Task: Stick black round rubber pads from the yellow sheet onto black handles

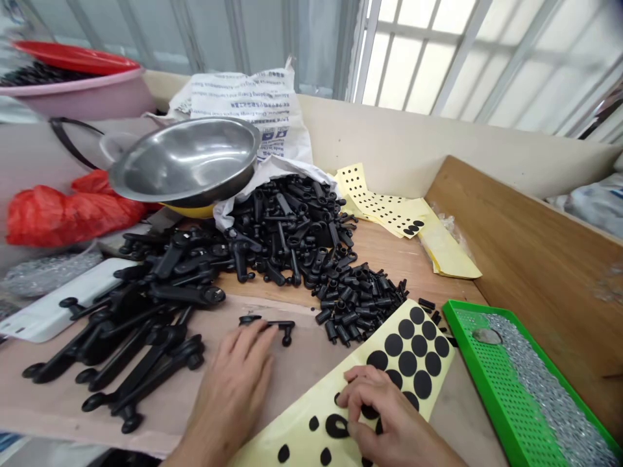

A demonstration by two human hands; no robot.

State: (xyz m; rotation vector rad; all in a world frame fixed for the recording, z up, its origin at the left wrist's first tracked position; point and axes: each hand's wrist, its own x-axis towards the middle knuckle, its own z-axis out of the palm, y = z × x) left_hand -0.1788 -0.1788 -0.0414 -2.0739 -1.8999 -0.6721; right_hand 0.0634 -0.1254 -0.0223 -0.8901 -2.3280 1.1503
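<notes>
My left hand [237, 373] lies palm down with its fingers stretched out over a black plastic crank handle [281, 324], which it partly covers. My right hand [377, 415] is curled over a yellow backing sheet [296, 395] of round black stickers [407, 345]. Its thumb and fingertips are at the edge of a black ring-shaped sticker [335, 425] with a pale teardrop hole. Small black teardrop pieces [283, 453] remain on the sheet's lower part. Several assembled black crank handles [160, 363] lie in a heap left of my left hand.
A pile of black handle parts [287, 227] spills from a white sack [243, 97], beside small black sleeves [357, 298]. A steel bowl [189, 155] stands behind. At right, a green tray [487, 383] holds small metal pieces, near a wooden board [530, 272].
</notes>
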